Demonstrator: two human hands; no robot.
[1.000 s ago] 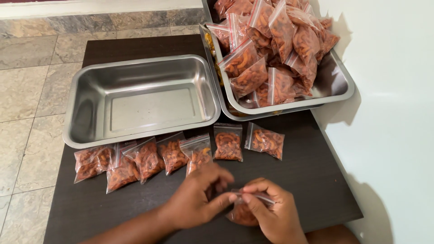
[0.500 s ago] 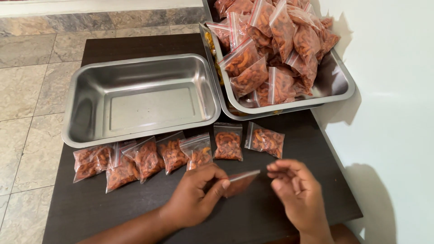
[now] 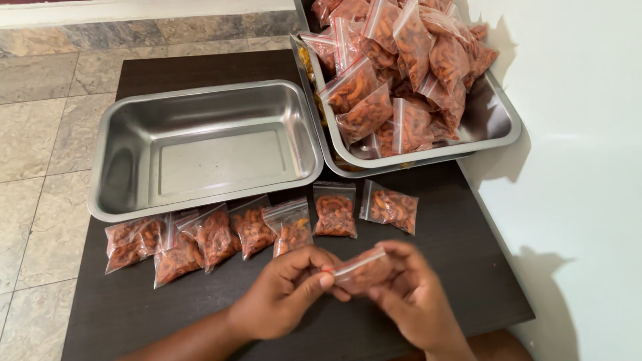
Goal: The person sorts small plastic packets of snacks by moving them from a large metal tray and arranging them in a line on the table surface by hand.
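Observation:
Both my hands hold one small clear zip bag of orange-brown snacks (image 3: 364,271) just above the dark table (image 3: 455,261) near its front edge. My left hand (image 3: 284,294) pinches the bag's left end at the red seal strip. My right hand (image 3: 411,297) cups the bag's right side from below. A row of several filled small bags (image 3: 254,230) lies flat on the table just beyond my hands, in front of the empty steel tray (image 3: 114,174).
A second steel tray (image 3: 498,124) at the back right is heaped with many filled bags (image 3: 401,60). A white wall runs along the table's right side. Tiled floor lies to the left and behind the table.
My right hand had drawn away from the bag to the right half a second ago; it is now back on the bag, and both hands grip it together.

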